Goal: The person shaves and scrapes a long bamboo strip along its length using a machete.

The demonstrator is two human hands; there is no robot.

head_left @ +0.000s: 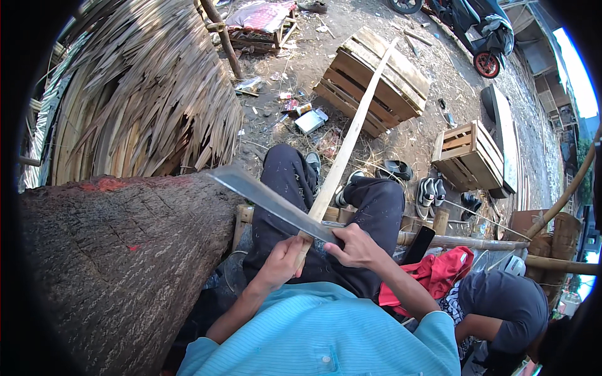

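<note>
My left hand (280, 266) is closed around the near end of a long, pale wooden strip (351, 135) in front of my belly. The strip slants away between my knees, and its far end overlaps a slatted crate (382, 81); whether it touches the crate I cannot tell. In my right hand (359, 246) is a machete, its grip mostly hidden by my fingers. The grey machete blade (266, 202) lies across the strip just beyond my left hand, its broad tip pointing to the far left.
A thick tree trunk (125, 250) fills the left side, with dry thatch (144, 94) behind it. At right are a smaller crate (470, 153), shoes (429, 195), a bamboo rail (464, 241), a dark phone (419, 244) and red cloth (433, 276). Another person (501, 307) bends close by.
</note>
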